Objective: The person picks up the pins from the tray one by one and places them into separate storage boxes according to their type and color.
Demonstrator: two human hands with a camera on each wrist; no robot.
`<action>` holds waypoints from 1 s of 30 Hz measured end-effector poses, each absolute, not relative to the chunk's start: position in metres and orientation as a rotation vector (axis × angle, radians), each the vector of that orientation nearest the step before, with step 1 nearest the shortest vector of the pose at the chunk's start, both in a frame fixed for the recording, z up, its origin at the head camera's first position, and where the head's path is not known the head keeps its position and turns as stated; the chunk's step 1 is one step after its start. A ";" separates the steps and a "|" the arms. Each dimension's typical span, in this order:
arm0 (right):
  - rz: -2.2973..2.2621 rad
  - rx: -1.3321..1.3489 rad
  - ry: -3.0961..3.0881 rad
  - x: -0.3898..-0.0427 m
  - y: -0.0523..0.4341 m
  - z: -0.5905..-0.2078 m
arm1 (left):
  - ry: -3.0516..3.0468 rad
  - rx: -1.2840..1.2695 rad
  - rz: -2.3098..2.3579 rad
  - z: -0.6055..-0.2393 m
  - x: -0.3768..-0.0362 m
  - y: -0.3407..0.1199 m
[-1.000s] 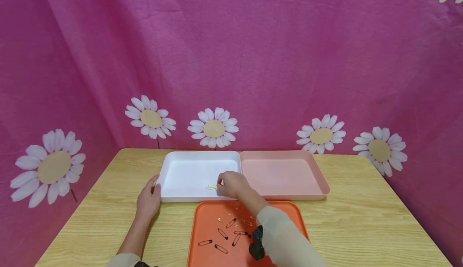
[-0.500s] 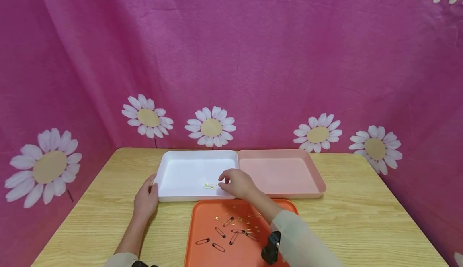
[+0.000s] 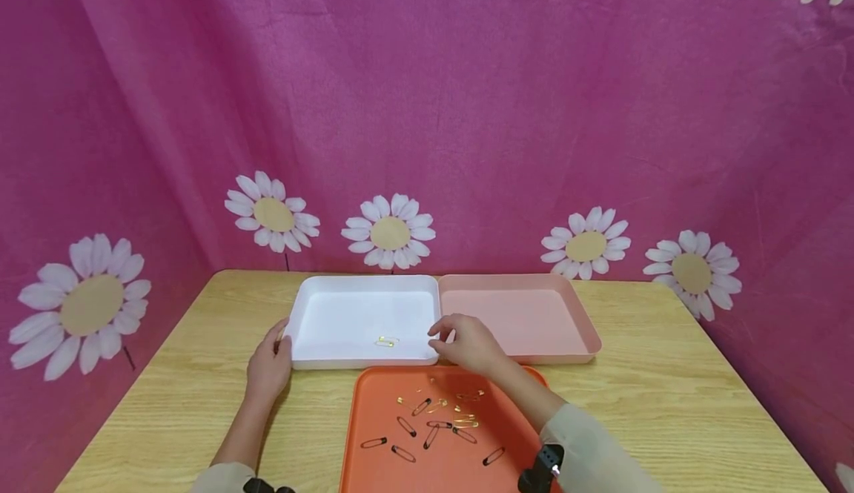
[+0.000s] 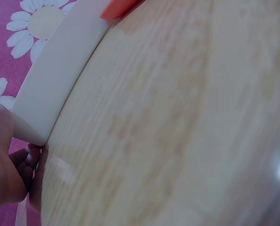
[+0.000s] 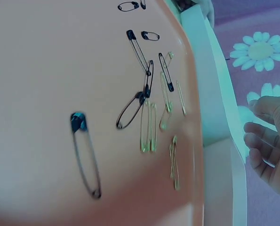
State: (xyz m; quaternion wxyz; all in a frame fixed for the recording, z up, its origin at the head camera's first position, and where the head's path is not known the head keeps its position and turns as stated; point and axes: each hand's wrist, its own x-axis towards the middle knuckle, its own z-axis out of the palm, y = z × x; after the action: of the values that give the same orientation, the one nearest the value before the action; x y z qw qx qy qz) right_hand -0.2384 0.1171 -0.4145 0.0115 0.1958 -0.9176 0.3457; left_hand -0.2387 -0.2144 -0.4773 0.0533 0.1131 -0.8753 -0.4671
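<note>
My left hand (image 3: 268,371) grips the white tray (image 3: 363,363) at its front left corner. In the left wrist view, the thumb of that left hand (image 4: 3,160) is at the tray's wall and its fingers curl below the corner. Gold safety pins (image 3: 385,342) lie inside the white tray near its front. My right hand (image 3: 470,343) hovers where the white and pink trays meet, its fingers loosely bent with nothing between them. In the right wrist view, black safety pins (image 5: 85,155) and gold safety pins (image 5: 148,127) lie scattered below on the orange tray (image 5: 50,66).
The pink tray (image 3: 587,330) stands against the white tray's right side. The orange tray's front part is cut off by the head view's lower edge. Behind the wooden table (image 3: 667,404) hangs a magenta cloth (image 3: 467,107) with printed daisies.
The right hand has moved right, away from the gold safety pins in the white tray, its fingers parting. More pins on the orange tray show. The left hand has stayed at the white tray.
</note>
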 end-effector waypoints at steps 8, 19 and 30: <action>1.144 0.605 -2.821 -0.229 0.138 -0.422 | -2.659 0.343 -1.406 -0.477 -0.239 -0.213; 1.163 0.590 -2.817 -0.213 0.161 -0.437 | -2.646 0.334 -1.402 -0.476 -0.236 -0.212; 1.145 0.655 -2.895 -0.203 0.188 -0.449 | -2.643 0.339 -1.408 -0.477 -0.237 -0.212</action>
State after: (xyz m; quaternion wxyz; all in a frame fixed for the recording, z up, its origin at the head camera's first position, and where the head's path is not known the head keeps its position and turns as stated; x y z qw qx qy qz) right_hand -0.2026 0.1879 -0.4487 -0.0200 0.2057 -0.9098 0.3599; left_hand -0.2368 -0.2121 -0.4774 0.0638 0.1122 -0.8752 -0.4662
